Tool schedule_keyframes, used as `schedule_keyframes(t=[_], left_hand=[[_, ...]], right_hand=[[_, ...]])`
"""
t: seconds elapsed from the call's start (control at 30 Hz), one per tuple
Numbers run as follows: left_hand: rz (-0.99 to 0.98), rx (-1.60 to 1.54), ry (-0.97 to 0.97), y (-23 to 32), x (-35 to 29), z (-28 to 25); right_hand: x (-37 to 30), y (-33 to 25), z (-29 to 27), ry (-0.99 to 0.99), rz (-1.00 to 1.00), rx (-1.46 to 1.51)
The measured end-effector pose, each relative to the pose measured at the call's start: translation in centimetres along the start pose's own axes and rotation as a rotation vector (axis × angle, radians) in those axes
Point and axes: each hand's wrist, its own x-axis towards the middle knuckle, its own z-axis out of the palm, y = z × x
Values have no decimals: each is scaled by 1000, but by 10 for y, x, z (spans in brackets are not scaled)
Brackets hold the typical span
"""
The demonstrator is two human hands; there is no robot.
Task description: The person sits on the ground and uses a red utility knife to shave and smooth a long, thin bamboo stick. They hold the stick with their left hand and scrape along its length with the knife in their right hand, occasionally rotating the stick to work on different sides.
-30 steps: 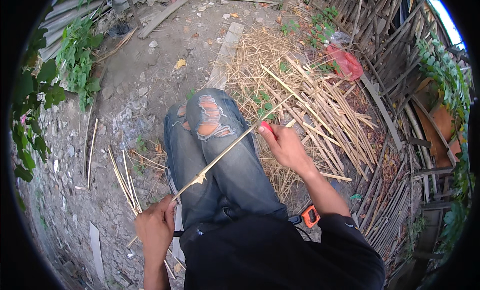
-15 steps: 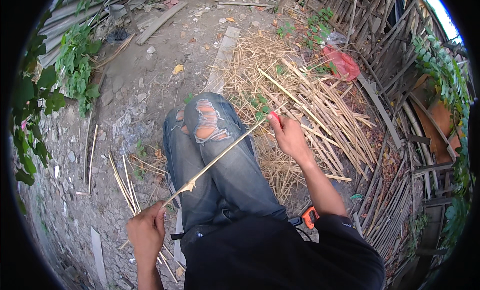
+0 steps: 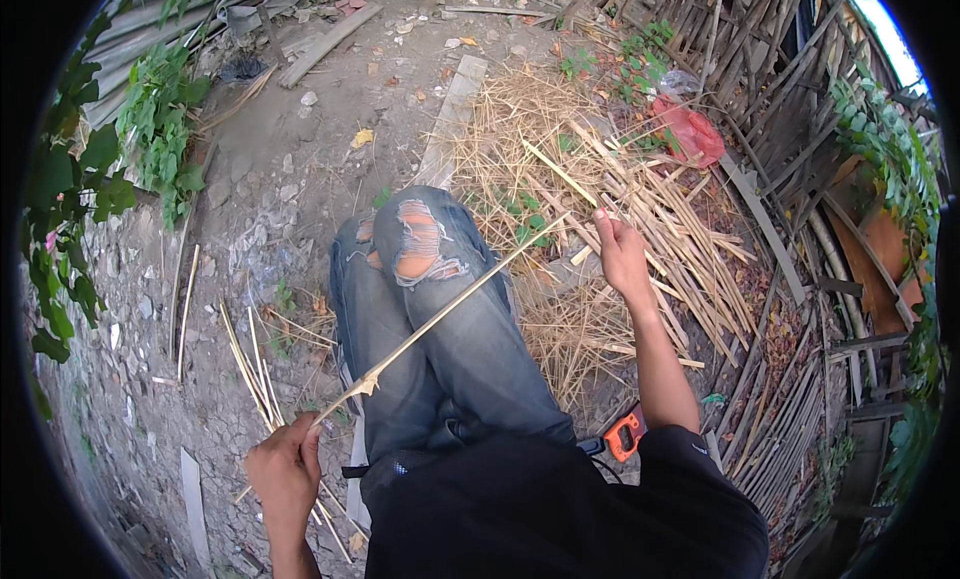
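My left hand, at the lower left, is closed on the near end of a long, thin bamboo strip. The strip slants up across my jeans-covered thighs, and its far end stands free beyond my right knee. A pale sliver peels off it near my left hand. My right hand is closed, apart from the strip, over the edge of a pile of split bamboo strips. What its fingers hold is mostly hidden.
Dry shavings lie around a plank. An orange-handled saw rests by my right hip. More thin strips lie at my left. A red plastic bag sits beyond the pile, near a stick fence.
My right hand has moved off the strip's far end, rightward toward the pile. The red object seen at its fingertips is now mostly hidden. My left hand has shifted slightly left with the strip.
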Motion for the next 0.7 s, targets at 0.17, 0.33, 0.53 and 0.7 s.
schedule_keyframes(t=[0.17, 0.33, 0.53, 0.7], left_hand=[[85, 41, 51, 18, 12, 14], [86, 66, 32, 19, 13, 13], [81, 38, 47, 17, 15, 19], [47, -4, 12, 10, 11, 9]], right_hand=[[-88, -105, 29, -451, -211, -17], [-86, -100, 49, -400, -139, -22], [-69, -93, 29, -459, -78, 26], [-73, -74, 55, -390, -216, -128]])
